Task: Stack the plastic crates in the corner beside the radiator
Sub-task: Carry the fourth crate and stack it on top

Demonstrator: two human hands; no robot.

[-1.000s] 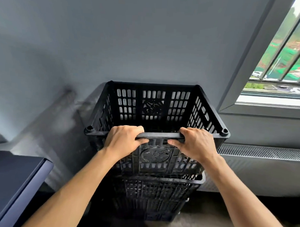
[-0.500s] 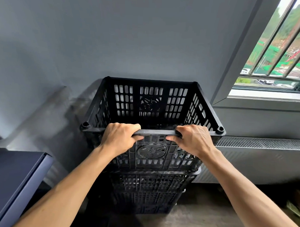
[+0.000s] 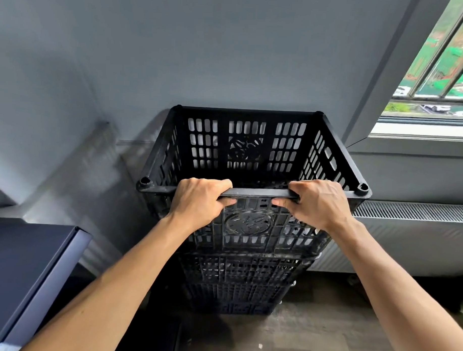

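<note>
**A:** Status on the stack?

**B:** Wall (image 3: 229,44) and radiator (image 3: 412,229) sit in much the same place as a second ago; the view has tilted slightly, nothing else has moved. The top crate (image 3: 252,155) sits on the lower crates (image 3: 237,278), against the wall, just left of the radiator. Compared with a second ago it looks squarer over them. I judge it seated, not hanging.

**A:** Hands?

**B:** Both unchanged. My left hand (image 3: 198,200) and right hand (image 3: 318,202) are each clenched round the near rim (image 3: 258,193), fingers over the top, thumbs under.

**A:** So done?

**B:** Nearly. Three or so crates are stacked in the corner. What's left, I think: check that the corners are engaged, then release. The right edge of the lower one juts out a little, so I can't confirm full nesting from here.

**A:** Anything in the way?

**B:** The dark cabinet (image 3: 38,273) on the left is well apart.
</note>
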